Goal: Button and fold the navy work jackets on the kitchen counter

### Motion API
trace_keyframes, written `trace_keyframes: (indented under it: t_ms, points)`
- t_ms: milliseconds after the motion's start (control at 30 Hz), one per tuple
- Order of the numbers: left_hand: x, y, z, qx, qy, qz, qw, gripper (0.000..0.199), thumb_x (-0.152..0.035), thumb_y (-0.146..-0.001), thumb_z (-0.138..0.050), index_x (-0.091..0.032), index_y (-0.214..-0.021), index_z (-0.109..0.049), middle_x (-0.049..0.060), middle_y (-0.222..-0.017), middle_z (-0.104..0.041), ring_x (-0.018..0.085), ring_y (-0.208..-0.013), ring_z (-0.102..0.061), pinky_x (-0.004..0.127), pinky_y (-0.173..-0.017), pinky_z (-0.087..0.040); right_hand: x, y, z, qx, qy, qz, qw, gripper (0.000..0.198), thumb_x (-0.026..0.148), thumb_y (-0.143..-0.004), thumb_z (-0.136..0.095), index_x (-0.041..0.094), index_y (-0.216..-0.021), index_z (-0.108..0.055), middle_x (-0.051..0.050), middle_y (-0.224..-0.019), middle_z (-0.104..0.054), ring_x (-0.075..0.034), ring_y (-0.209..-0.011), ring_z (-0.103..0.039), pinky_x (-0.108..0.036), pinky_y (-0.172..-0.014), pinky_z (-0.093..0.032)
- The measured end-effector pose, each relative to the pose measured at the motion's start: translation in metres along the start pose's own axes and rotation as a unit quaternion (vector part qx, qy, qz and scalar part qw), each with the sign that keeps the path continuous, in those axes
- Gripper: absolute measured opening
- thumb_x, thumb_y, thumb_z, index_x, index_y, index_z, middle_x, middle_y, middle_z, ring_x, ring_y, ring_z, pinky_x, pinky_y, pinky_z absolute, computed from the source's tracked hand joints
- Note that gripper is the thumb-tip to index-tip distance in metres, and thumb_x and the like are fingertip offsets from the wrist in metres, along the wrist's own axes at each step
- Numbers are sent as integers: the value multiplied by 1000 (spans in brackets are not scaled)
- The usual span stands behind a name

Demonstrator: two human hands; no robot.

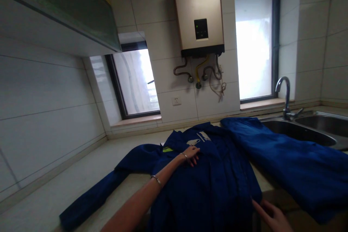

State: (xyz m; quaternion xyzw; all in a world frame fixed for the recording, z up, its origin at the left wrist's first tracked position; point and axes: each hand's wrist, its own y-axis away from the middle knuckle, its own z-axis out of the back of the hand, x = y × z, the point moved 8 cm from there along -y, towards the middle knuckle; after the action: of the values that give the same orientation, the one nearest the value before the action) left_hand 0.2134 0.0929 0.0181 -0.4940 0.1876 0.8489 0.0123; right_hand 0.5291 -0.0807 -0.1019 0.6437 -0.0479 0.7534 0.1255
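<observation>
A dark blue jacket (217,174) lies spread on the counter, with a white print near its top and a bit of yellow-green at the collar side. One sleeve (89,199) stretches out to the left. My left hand (191,154), with bracelets on the wrist and forearm, rests on the cloth just below the print, its fingers loosely bent and apart. At the lower right edge of the jacket, my right hand (273,217) has its fingertips on the hem; the frame cuts off part of it.
Another folded blue garment (288,159) lies to the right, hanging over the counter's front edge. Behind it are a double sink (301,132) and a faucet (286,96). A water heater (199,11) hangs on the wall, and a cabinet (67,11) juts out at upper left.
</observation>
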Motion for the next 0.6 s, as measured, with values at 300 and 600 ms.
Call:
trace_keyframes:
  t_ms: [300, 600]
  points:
    - [20, 2, -1, 3, 108, 17, 994, 48, -59, -80, -44, -18, -104, -49, 5, -67, -60, 18, -54, -61, 32, -56, -50, 110, 40, -18, 6, 39, 181, 983, 59, 43, -74, -54, 18, -127, -45, -11, -117, -59, -27, -105, -56, -35, -86, -48]
    - [9, 31, -1, 73, 340, -13, 937, 63, -73, -68, -47, -17, -94, -53, 4, -72, -60, 18, -63, -59, 29, -57, -47, 173, 138, -236, 311, 475, 522, 636, 8, 17, -64, -61, 18, -65, -68, -11, -67, -65, -27, -81, -56, -37, -70, -45]
